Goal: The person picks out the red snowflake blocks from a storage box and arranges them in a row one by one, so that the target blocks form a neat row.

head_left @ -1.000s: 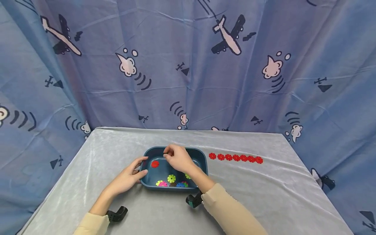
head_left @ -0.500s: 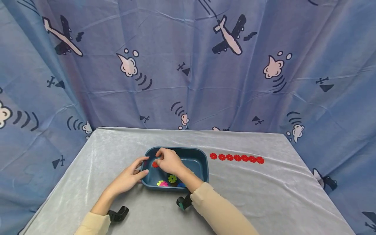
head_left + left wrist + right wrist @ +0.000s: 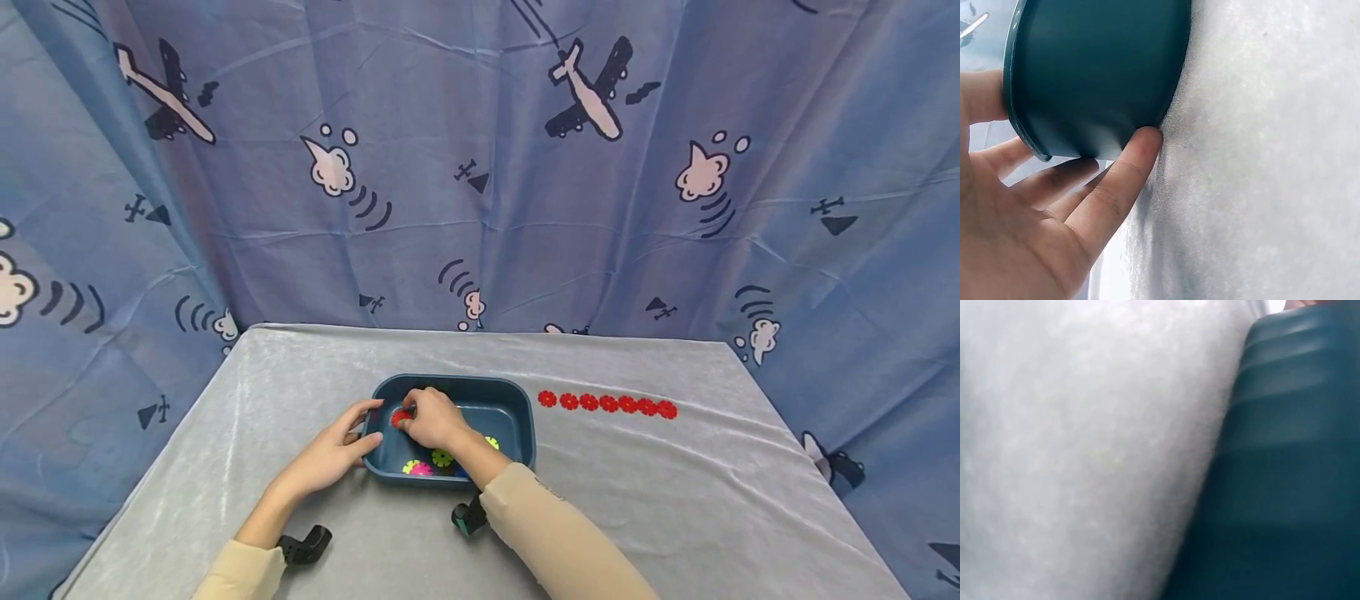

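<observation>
A dark blue-green plastic bin [image 3: 495,417] stands on the table, also filling much of both wrist views. At its left end my left hand [image 3: 330,454] grips the wall, thumb and forefinger at the rim; the left wrist view shows other fingers against the outside of the bin [image 3: 1097,69]. Inside, my right hand [image 3: 435,421] reaches down at the left and pinches a red notched plastic disc [image 3: 399,417], partly covered by its fingers. Yellow-green discs [image 3: 442,457] and a pink disc [image 3: 422,469] lie near the front wall, some hidden by the right forearm.
Several red notched discs [image 3: 608,404] form a row on the cloth right of the bin. Grey-white velvet-like cloth [image 3: 675,500] covers the table. A blue curtain [image 3: 420,167] with airplane prints hangs behind and at both sides.
My right hand has moved left and down inside the bin, from above its middle to the red disc. My left hand stays on the bin's left end.
</observation>
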The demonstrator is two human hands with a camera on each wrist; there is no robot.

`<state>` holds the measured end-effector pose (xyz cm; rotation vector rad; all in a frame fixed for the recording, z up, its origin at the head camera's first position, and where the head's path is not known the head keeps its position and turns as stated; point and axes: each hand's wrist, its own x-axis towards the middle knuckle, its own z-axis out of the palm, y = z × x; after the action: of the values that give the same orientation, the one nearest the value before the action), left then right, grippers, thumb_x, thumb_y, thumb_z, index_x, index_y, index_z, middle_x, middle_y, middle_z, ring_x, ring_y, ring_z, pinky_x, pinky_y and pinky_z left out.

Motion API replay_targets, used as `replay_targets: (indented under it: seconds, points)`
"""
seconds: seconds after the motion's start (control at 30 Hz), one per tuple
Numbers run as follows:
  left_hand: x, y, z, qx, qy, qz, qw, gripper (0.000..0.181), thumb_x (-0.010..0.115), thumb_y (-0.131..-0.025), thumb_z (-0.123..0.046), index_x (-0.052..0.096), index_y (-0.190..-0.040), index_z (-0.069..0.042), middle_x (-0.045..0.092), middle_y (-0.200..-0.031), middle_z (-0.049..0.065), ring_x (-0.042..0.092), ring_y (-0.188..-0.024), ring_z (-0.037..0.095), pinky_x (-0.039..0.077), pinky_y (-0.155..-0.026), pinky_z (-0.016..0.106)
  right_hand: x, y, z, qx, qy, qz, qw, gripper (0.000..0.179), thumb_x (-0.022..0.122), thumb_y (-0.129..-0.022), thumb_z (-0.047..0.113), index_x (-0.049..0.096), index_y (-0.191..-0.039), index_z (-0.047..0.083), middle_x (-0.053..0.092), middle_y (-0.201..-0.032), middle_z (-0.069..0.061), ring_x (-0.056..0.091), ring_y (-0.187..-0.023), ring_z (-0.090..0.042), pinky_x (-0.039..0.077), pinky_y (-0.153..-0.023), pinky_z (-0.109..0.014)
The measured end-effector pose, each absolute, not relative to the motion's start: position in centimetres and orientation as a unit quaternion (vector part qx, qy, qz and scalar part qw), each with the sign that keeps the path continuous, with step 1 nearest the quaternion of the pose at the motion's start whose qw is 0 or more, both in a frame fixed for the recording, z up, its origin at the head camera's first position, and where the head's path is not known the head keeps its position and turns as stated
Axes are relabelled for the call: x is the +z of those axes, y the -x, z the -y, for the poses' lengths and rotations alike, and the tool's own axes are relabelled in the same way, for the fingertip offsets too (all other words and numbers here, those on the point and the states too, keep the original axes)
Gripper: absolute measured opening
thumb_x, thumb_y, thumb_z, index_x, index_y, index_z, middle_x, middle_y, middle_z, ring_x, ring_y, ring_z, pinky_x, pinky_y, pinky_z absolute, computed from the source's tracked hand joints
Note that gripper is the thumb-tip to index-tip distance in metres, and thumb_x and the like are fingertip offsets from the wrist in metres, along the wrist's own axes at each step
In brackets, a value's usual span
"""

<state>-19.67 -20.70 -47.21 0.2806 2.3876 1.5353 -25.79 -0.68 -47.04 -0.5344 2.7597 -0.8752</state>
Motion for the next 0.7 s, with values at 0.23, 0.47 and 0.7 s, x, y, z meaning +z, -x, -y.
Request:
replay_targets:
  seconds: [0.23, 0.47, 0.7]
  points:
    - [-47.16, 19.59, 20.69, 0.522, -0.098, -0.836, 0.138, 0.058, 0.057, -0.106, -0.025, 0.033, -0.158, -0.018, 0.024, -0.162, 0.029, 0.046, -0.137, 0.045, 0.057, -0.084, 0.036, -47.54, 25.79, 1.14, -0.244, 0.185, -0.948, 0.090, 0.029, 0.076, -0.094, 0.029, 0.071, -0.116, 0.011, 0.060, -0.101, -0.004, 0.056, -0.089, -0.018, 0.051, -0.074, -0.033]
    - [-47.25, 19.58, 20.66, 0.516, -0.097, -0.841, 0.134, 0.058, 0.058, -0.106, -0.026, 0.033, -0.158, -0.018, 0.025, -0.161, 0.029, 0.047, -0.136, 0.045, 0.057, -0.083, 0.035, -47.68, 25.79, 1.07, -0.244, 0.186, -0.948, 0.091, 0.021, 0.077, -0.092, 0.027, 0.070, -0.107, 0.013, 0.058, -0.097, -0.002, 0.054, -0.084, -0.017, 0.050, -0.071, -0.032]
    - [-47.35, 19.69, 20.63, 0.517, -0.096, -0.840, 0.133, 0.058, 0.059, -0.105, -0.025, 0.034, -0.157, -0.018, 0.028, -0.160, 0.030, 0.052, -0.133, 0.040, 0.057, -0.082, 0.034, -47.49, 25.85, 0.70, -0.254, 0.193, -0.943, 0.096, 0.019, 0.077, -0.090, 0.019, 0.063, -0.102, 0.014, 0.057, -0.093, -0.001, 0.052, -0.079, -0.015, 0.047, -0.068, -0.030]
